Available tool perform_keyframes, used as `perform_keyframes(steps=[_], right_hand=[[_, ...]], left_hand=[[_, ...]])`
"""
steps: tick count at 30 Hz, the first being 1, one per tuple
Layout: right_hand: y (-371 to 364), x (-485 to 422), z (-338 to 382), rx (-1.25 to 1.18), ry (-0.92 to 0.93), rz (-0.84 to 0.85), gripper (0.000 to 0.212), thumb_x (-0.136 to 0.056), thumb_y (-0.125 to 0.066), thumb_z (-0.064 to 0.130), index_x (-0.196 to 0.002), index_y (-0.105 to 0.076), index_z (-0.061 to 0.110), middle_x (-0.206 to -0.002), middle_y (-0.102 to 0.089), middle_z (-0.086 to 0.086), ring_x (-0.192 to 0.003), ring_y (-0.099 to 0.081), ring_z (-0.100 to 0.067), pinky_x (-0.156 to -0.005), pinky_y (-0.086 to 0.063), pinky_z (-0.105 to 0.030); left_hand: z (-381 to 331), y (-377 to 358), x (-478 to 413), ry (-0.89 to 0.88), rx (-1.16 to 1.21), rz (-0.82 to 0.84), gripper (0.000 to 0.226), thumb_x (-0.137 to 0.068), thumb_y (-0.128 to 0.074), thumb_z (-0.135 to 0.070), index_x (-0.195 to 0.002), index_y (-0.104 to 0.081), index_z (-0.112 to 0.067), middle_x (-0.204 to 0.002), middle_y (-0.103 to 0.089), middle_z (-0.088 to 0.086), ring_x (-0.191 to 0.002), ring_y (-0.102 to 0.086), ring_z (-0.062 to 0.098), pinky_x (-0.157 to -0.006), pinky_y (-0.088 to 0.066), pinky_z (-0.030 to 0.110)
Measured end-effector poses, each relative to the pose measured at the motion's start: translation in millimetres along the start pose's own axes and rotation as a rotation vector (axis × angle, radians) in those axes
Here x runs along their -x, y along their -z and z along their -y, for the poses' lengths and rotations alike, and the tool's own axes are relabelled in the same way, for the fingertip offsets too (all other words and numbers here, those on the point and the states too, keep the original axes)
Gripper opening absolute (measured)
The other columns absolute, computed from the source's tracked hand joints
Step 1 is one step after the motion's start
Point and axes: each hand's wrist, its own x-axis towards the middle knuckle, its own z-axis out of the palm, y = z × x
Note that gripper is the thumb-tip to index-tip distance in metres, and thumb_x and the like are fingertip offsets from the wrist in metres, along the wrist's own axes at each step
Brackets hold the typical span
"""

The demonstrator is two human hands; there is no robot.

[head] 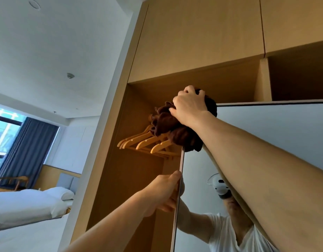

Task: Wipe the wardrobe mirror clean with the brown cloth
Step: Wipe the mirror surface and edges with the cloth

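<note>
The right hand (190, 106) clutched the bunched brown cloth (177, 130) against the top left corner of the wardrobe mirror (277, 128), while the left hand (165, 190) gripped the mirror's left edge lower down, beside the wooden hangers (148, 141)

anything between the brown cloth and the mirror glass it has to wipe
Nothing visible. The right hand presses the brown cloth at the mirror top-left corner; the left hand holds the mirror's edge lower down.
</note>
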Motion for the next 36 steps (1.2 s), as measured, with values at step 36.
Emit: perform_keyframes(steps=[36], right_hand=[[32, 99, -152, -0.004, -0.278, -0.176, 0.036, -0.097, -0.036, 0.048, -0.096, -0.054, 0.017, -0.1, -0.06, -0.005, -0.109, -0.044, -0.027, -0.078, -0.034, -0.042]], left_hand=[[-43, -19, -10, -0.313, -0.01, -0.406, 0.023, -0.1, -0.041, -0.027, -0.096, -0.06, -0.014, -0.088, -0.061, 0.006, -0.076, -0.058, 0.019, -0.057, -0.041, 0.026]])
